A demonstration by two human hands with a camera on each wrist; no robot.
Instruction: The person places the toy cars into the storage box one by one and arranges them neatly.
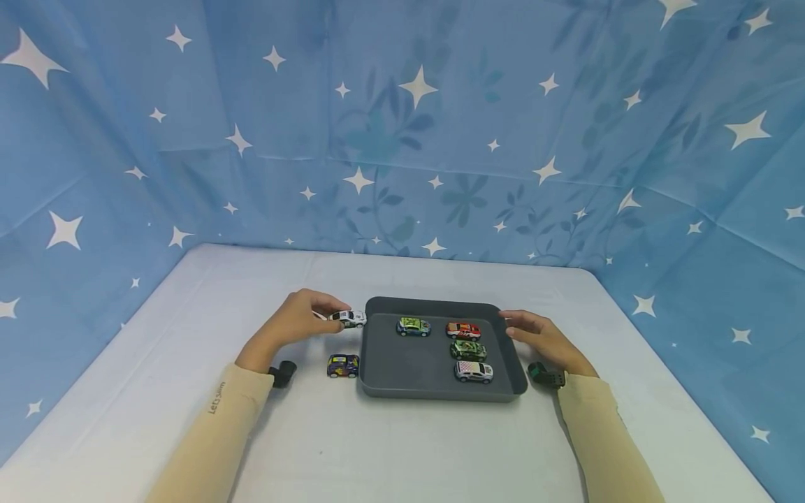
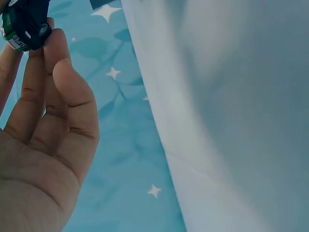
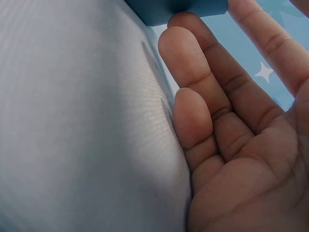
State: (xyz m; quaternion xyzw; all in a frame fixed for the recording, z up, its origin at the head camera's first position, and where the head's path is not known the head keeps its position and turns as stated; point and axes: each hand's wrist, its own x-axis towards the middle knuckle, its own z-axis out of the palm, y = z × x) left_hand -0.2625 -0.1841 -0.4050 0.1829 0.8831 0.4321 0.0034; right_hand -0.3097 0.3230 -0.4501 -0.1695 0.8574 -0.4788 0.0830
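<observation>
My left hand (image 1: 306,318) pinches a white toy car (image 1: 349,318) with black markings, close beside the left wall of the grey tray (image 1: 409,370). In the left wrist view, the end of the car (image 2: 24,29) shows at the fingertips, with "SUPER" lettering on it. At the tray's right wall, my right hand (image 1: 544,339) rests its fingertips on the rim. From the right wrist, its fingers (image 3: 193,58) look loosely bent against the tray's underside edge (image 3: 188,12). A dark purple and yellow toy car (image 1: 343,365) stands on the table just left of the tray.
Inside the tray are a green and blue car (image 1: 413,326), a red-orange car (image 1: 463,330), a green car (image 1: 468,351) and a white and pink checked car (image 1: 474,372). Behind the white table (image 1: 409,447) hangs a blue star-patterned curtain (image 1: 402,140).
</observation>
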